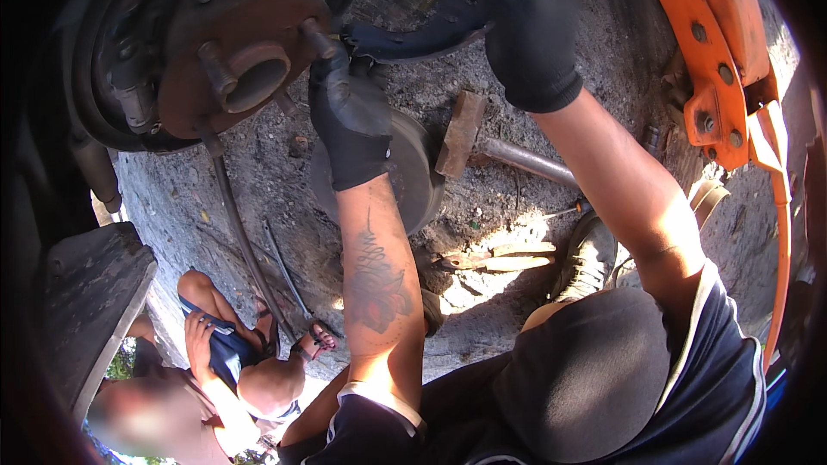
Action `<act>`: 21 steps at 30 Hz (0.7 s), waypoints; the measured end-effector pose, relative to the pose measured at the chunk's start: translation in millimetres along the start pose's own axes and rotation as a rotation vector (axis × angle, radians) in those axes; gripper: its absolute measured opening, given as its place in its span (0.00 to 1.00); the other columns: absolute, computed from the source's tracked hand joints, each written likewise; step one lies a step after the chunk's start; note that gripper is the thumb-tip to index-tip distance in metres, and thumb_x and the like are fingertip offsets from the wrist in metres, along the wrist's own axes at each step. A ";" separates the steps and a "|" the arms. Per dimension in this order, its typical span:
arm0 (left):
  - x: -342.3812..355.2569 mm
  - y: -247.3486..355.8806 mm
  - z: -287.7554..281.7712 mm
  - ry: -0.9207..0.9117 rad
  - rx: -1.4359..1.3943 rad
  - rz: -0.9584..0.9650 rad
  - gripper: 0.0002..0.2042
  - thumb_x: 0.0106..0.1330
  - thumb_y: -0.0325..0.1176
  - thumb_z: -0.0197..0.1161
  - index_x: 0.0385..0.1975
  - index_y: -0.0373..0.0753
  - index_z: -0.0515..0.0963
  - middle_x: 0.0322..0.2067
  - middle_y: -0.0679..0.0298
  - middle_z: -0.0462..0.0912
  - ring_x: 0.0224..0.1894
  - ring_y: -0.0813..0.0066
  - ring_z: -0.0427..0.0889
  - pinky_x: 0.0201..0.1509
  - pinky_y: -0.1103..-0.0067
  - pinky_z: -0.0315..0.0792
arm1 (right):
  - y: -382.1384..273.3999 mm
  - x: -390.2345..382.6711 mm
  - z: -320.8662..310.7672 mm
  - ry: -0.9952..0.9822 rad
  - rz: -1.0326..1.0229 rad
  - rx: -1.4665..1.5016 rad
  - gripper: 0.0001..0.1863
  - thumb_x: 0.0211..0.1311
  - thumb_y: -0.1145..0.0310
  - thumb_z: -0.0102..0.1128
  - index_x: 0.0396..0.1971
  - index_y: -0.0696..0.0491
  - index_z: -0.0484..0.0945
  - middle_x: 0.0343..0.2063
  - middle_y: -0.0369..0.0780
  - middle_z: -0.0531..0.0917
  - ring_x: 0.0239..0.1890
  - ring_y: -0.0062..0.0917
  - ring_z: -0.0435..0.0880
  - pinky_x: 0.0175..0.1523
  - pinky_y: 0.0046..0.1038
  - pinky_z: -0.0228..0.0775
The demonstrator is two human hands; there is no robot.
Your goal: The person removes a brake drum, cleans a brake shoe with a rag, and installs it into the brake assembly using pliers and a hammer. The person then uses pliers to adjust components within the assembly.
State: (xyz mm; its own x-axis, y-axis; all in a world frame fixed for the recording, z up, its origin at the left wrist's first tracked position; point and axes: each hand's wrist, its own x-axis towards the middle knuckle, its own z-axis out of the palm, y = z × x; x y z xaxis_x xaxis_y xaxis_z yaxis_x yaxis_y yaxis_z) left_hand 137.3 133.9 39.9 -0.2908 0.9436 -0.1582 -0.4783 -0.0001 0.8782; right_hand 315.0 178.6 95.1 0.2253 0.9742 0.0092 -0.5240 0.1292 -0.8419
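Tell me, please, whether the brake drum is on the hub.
Off: the brake drum lies on the ground; the hub studs are bare.

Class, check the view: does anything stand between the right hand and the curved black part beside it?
Nothing visible does: the right hand overlaps the right end of the curved black part, with no gap showing. The hammer lies on the ground, out of the way.

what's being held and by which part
The curved black brake shoe: the right hand grips its right end; whether the left hand also grips it is unclear.
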 end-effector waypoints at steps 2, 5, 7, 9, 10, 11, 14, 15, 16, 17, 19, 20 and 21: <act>0.6 0.5 0.6 0.009 -0.012 -0.007 0.28 0.63 0.46 0.70 0.60 0.45 0.69 0.50 0.68 0.75 0.50 0.72 0.73 0.55 0.68 0.68 | -3.7 -1.8 2.0 0.026 0.004 -0.007 0.19 0.75 0.55 0.54 0.35 0.58 0.79 0.25 0.34 0.80 0.28 0.15 0.75 0.33 0.20 0.67; 1.4 -5.2 -3.3 0.019 -0.025 0.015 0.25 0.63 0.44 0.70 0.58 0.45 0.71 0.48 0.69 0.76 0.48 0.74 0.73 0.54 0.69 0.68 | -7.5 -5.6 4.3 0.016 -0.042 -0.068 0.19 0.75 0.55 0.54 0.36 0.58 0.79 0.25 0.34 0.80 0.28 0.14 0.75 0.33 0.19 0.67; 1.7 -6.6 -4.5 0.056 -0.062 0.006 0.23 0.64 0.42 0.70 0.56 0.45 0.72 0.48 0.70 0.76 0.47 0.75 0.72 0.54 0.69 0.68 | -7.0 -7.8 8.2 0.051 -0.023 -0.059 0.17 0.75 0.57 0.55 0.37 0.58 0.78 0.25 0.34 0.80 0.28 0.14 0.76 0.34 0.19 0.68; 2.3 -7.6 -3.8 0.067 -0.093 -0.001 0.21 0.65 0.41 0.69 0.55 0.45 0.73 0.47 0.70 0.76 0.46 0.76 0.72 0.53 0.70 0.68 | -4.7 -8.7 13.1 0.096 -0.032 -0.040 0.14 0.74 0.60 0.56 0.37 0.58 0.78 0.26 0.33 0.80 0.28 0.14 0.76 0.34 0.19 0.68; 2.7 -7.8 -2.4 0.059 -0.105 -0.005 0.20 0.65 0.40 0.69 0.54 0.45 0.74 0.47 0.70 0.77 0.46 0.76 0.72 0.53 0.71 0.68 | -1.1 -9.9 15.2 0.124 -0.051 -0.025 0.13 0.74 0.62 0.57 0.38 0.58 0.78 0.26 0.33 0.80 0.28 0.14 0.76 0.35 0.19 0.69; 3.1 -7.7 -1.3 0.051 -0.117 -0.009 0.19 0.66 0.39 0.69 0.54 0.45 0.74 0.47 0.70 0.77 0.45 0.77 0.72 0.53 0.71 0.68 | 0.8 -10.5 16.3 0.151 -0.069 -0.011 0.11 0.73 0.64 0.58 0.38 0.58 0.77 0.27 0.33 0.80 0.29 0.14 0.76 0.35 0.19 0.69; 1.4 -3.6 0.7 -0.006 -0.122 0.012 0.18 0.66 0.38 0.68 0.54 0.46 0.75 0.47 0.70 0.77 0.45 0.77 0.72 0.54 0.72 0.68 | 0.6 -13.1 16.9 0.147 -0.093 -0.069 0.09 0.72 0.67 0.59 0.39 0.58 0.77 0.28 0.34 0.80 0.29 0.15 0.77 0.36 0.20 0.71; 0.9 -2.6 2.0 0.014 -0.118 0.002 0.19 0.66 0.39 0.68 0.55 0.46 0.74 0.47 0.70 0.77 0.45 0.77 0.72 0.54 0.72 0.68 | -0.2 -12.8 17.2 0.157 -0.088 -0.099 0.09 0.72 0.67 0.59 0.39 0.58 0.77 0.28 0.34 0.80 0.29 0.14 0.77 0.36 0.19 0.71; 0.5 -1.6 3.4 0.034 -0.115 -0.009 0.19 0.67 0.39 0.68 0.56 0.46 0.74 0.48 0.70 0.77 0.45 0.77 0.73 0.54 0.73 0.68 | -1.3 -12.3 17.7 0.167 -0.083 -0.129 0.09 0.72 0.67 0.59 0.39 0.58 0.77 0.28 0.34 0.80 0.30 0.14 0.76 0.36 0.19 0.71; 0.2 -0.9 5.1 0.053 -0.111 -0.019 0.20 0.67 0.39 0.68 0.56 0.45 0.74 0.48 0.70 0.77 0.46 0.77 0.73 0.54 0.73 0.68 | -2.3 -11.9 17.8 0.177 -0.078 -0.159 0.09 0.72 0.67 0.59 0.39 0.58 0.76 0.28 0.34 0.79 0.30 0.14 0.76 0.36 0.18 0.71; 0.6 -0.2 5.9 0.039 -0.111 0.000 0.21 0.67 0.40 0.67 0.58 0.45 0.74 0.49 0.70 0.77 0.47 0.77 0.74 0.54 0.72 0.68 | -2.9 -15.2 18.6 0.212 -0.019 -0.075 0.08 0.71 0.68 0.59 0.39 0.57 0.78 0.29 0.35 0.82 0.30 0.17 0.79 0.37 0.22 0.72; 0.6 -0.1 6.5 0.033 -0.111 0.011 0.21 0.67 0.41 0.66 0.59 0.45 0.74 0.49 0.70 0.77 0.47 0.76 0.74 0.54 0.72 0.68 | -2.8 -18.0 18.4 0.228 0.011 -0.034 0.08 0.70 0.68 0.59 0.39 0.57 0.79 0.30 0.36 0.83 0.30 0.19 0.80 0.37 0.24 0.73; 0.5 0.3 8.9 0.033 -0.099 0.011 0.22 0.67 0.41 0.65 0.59 0.45 0.74 0.49 0.70 0.77 0.48 0.76 0.74 0.54 0.72 0.68 | -1.0 -18.6 14.8 0.174 -0.065 -0.080 0.11 0.71 0.65 0.60 0.42 0.58 0.77 0.33 0.37 0.83 0.32 0.20 0.82 0.39 0.24 0.75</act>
State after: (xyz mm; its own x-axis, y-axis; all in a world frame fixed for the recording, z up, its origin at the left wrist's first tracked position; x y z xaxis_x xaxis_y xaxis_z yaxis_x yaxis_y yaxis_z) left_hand 144.5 137.3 44.1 -0.3232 0.9318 -0.1650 -0.5537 -0.0448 0.8315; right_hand 299.1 163.1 103.8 0.3992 0.9166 -0.0224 -0.4382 0.1692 -0.8828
